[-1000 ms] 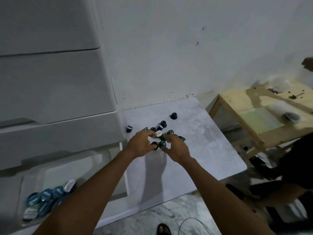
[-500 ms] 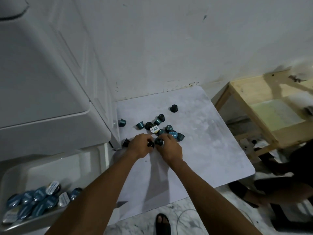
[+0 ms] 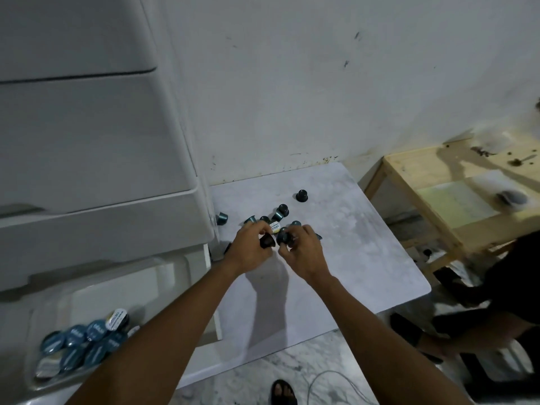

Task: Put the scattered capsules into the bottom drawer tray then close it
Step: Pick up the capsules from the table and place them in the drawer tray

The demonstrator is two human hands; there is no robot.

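Observation:
Several dark teal capsules (image 3: 280,212) lie scattered on the white marble-look board (image 3: 350,252), one black capsule (image 3: 301,196) apart at the back and one teal capsule (image 3: 222,218) by the cabinet. My left hand (image 3: 248,252) grips a dark capsule (image 3: 267,242). My right hand (image 3: 302,252) pinches other dark capsules (image 3: 285,237) close beside it. The bottom drawer tray (image 3: 87,290) stands pulled open at lower left, with several blue-lidded capsules (image 3: 79,343) piled in its front corner.
A white drawer cabinet (image 3: 93,141) rises at left above the open tray. A wooden low table (image 3: 438,200) stands at right. Another person's dark-clothed legs (image 3: 502,302) are at the far right. My sandalled foot (image 3: 283,393) and a cable (image 3: 330,384) are on the floor.
Both hands have lifted slightly off the board with capsules pinched in the fingers. The view has shifted a little, showing the open tray nearer.

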